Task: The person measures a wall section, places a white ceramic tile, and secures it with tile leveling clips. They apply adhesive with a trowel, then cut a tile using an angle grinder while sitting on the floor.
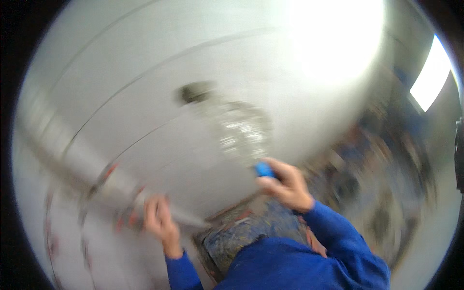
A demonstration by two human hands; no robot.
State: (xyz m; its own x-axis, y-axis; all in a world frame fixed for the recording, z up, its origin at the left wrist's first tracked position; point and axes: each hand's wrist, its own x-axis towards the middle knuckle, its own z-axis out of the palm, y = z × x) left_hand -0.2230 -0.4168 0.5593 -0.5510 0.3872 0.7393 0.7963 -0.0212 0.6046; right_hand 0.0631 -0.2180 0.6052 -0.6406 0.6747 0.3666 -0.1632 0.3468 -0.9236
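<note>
My right hand (pixel 291 187) is closed around a short blue handle (pixel 264 170), the end of a tool whose kind I cannot make out. Just beyond it, a glossy grey wet smear (pixel 244 128) like filler or plaster spreads over the pale wall (pixel 159 140). A dark patch (pixel 195 92) sits at the smear's far end; blur hides whether it is a hole or a lump. My left hand (pixel 162 220) is beside the wall's corner at lower left, its fingers bent and smeared by motion. Whether it holds or touches anything does not show.
A bright light (pixel 338 34) glares at the top. Red marks (pixel 111 170) and dark lines run along the wall near the corner. Below me lies a stained, paint-spotted surface (pixel 227 234). Blurred clutter (pixel 357 183) covers the right, beneath a bright window-like panel (pixel 431 72).
</note>
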